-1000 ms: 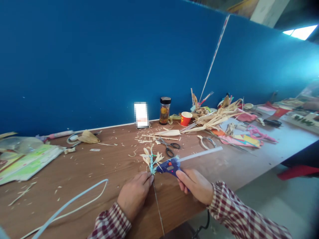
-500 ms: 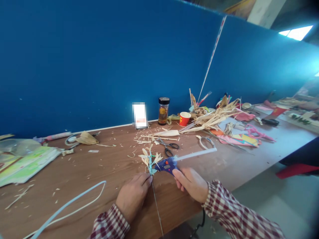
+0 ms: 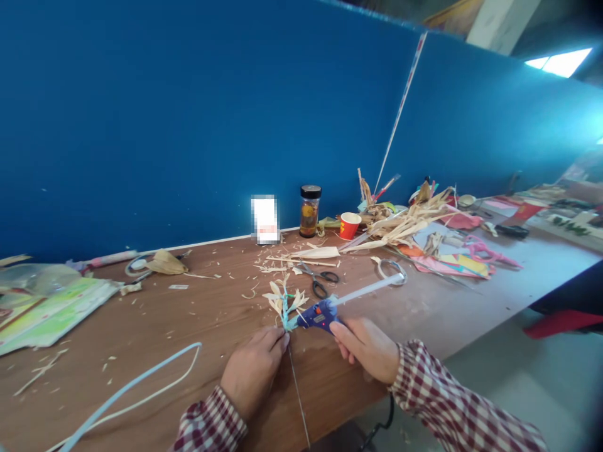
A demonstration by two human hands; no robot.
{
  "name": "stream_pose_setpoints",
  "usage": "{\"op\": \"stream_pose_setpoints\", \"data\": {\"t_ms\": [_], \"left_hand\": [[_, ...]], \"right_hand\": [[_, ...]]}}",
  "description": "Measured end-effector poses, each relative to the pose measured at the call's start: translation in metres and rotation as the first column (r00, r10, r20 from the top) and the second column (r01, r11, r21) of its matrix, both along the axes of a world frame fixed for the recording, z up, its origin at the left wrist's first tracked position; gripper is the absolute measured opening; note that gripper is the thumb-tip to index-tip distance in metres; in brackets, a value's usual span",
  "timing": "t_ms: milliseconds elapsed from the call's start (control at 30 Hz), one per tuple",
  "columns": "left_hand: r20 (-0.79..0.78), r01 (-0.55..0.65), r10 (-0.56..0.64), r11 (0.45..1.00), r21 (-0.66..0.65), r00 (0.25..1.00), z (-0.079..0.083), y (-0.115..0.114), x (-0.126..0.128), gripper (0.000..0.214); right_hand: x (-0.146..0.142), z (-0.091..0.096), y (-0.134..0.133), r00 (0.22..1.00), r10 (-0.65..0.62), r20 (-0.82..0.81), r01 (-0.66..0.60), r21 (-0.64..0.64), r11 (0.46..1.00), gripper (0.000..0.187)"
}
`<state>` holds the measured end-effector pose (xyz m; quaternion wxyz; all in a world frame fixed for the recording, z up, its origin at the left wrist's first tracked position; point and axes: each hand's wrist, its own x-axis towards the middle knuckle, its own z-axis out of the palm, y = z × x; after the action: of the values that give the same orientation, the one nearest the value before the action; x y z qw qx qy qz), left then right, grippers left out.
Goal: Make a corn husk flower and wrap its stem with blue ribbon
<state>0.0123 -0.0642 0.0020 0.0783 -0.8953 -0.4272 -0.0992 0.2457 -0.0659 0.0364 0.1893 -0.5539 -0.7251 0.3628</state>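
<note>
My right hand (image 3: 365, 345) is wrapped round the handle of a blue glue gun (image 3: 318, 316). A long whitish glue stick (image 3: 370, 288) juts from the gun's back end. The nozzle points left, at the base of a small flower (image 3: 285, 304) with pale husk petals and a light-blue wrapped stem. My left hand (image 3: 257, 365) rests on the table with its fingers closed on the stem's lower end. A thin wire (image 3: 298, 393) runs from there toward the table's front edge. Dark-handled scissors (image 3: 319, 279) lie just behind the flower.
Behind stand a lidded jar (image 3: 309, 212) and a red paper cup (image 3: 349, 226). Dried husks (image 3: 409, 220) are piled at right, near a roll of tape (image 3: 392, 271). Blue-white strips (image 3: 136, 376) lie at front left. Husk scraps litter the brown table (image 3: 198, 314).
My right hand and the glue gun have shifted slightly right and down, the glue stick tilting a little lower. The left hand and the flower hold nearly the same place.
</note>
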Motion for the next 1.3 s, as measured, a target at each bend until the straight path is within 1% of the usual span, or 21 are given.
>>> {"op": "stream_pose_setpoints", "data": {"t_ms": [167,300,467,600,733,867,967,1033,1100,1133,1167,1200,1267,1300], "left_hand": [[-0.004,-0.007,0.007,1.000,0.005,1.000,-0.002,-0.001,-0.001,0.027],[0.008,-0.005,0.005,1.000,0.002,1.000,-0.001,-0.002,-0.002,0.026],[-0.002,0.007,-0.007,1.000,0.008,1.000,0.000,-0.001,-0.001,0.028],[-0.023,-0.009,0.010,1.000,0.028,1.000,0.000,-0.001,-0.001,0.028],[-0.019,-0.008,0.008,1.000,0.008,1.000,0.000,-0.002,-0.001,0.028],[-0.013,-0.020,0.020,1.000,-0.015,1.000,0.001,-0.002,-0.001,0.028],[0.011,-0.003,0.003,1.000,-0.016,1.000,0.000,-0.002,-0.002,0.029],[0.019,-0.002,0.002,1.000,-0.012,1.000,-0.002,-0.001,-0.002,0.031],[0.013,-0.014,0.014,1.000,-0.007,1.000,-0.003,-0.001,-0.002,0.032],[0.008,-0.016,0.016,1.000,-0.004,1.000,-0.004,-0.001,-0.003,0.033],[0.006,-0.014,0.014,1.000,0.000,1.000,-0.004,-0.001,-0.003,0.033],[0.008,-0.010,0.010,1.000,0.007,1.000,-0.005,-0.001,-0.004,0.033],[0.025,-0.003,0.002,1.000,0.024,1.000,-0.006,-0.001,-0.005,0.033],[0.036,-0.002,0.001,1.000,0.031,0.999,-0.007,-0.001,-0.005,0.033]], "right_hand": [[0.001,0.002,-0.002,0.999,-0.001,-0.036,0.000,-0.022,1.000,0.051],[0.000,0.003,-0.002,1.000,0.006,0.004,-0.006,-0.023,1.000,0.054],[-0.002,0.000,0.001,1.000,-0.020,-0.007,0.020,0.009,1.000,0.055],[-0.003,-0.002,0.002,0.999,-0.044,-0.024,0.045,0.027,0.999,0.053],[-0.004,-0.001,0.002,0.998,-0.043,-0.043,0.045,0.036,0.998,0.054],[-0.005,-0.001,0.002,1.000,-0.011,-0.009,0.011,0.043,0.999,0.051],[-0.002,0.004,0.000,1.000,-0.007,0.019,0.006,0.055,0.998,0.050],[0.004,0.008,-0.004,0.999,-0.022,0.039,0.019,0.098,0.995,0.048],[0.015,0.013,-0.009,0.994,-0.062,0.089,0.042,0.216,0.975,0.041],[0.022,0.014,-0.012,0.987,-0.098,0.127,0.057,0.291,0.955,0.036],[0.031,0.014,-0.013,0.974,-0.150,0.170,0.079,0.369,0.926,0.032],[0.041,0.013,-0.014,0.953,-0.213,0.216,0.101,0.436,0.894,0.033],[0.064,0.008,-0.011,0.876,-0.373,0.305,0.150,0.563,0.812,0.043],[0.078,0.004,-0.008,0.828,-0.441,0.346,0.153,0.618,0.771,0.044]]}}
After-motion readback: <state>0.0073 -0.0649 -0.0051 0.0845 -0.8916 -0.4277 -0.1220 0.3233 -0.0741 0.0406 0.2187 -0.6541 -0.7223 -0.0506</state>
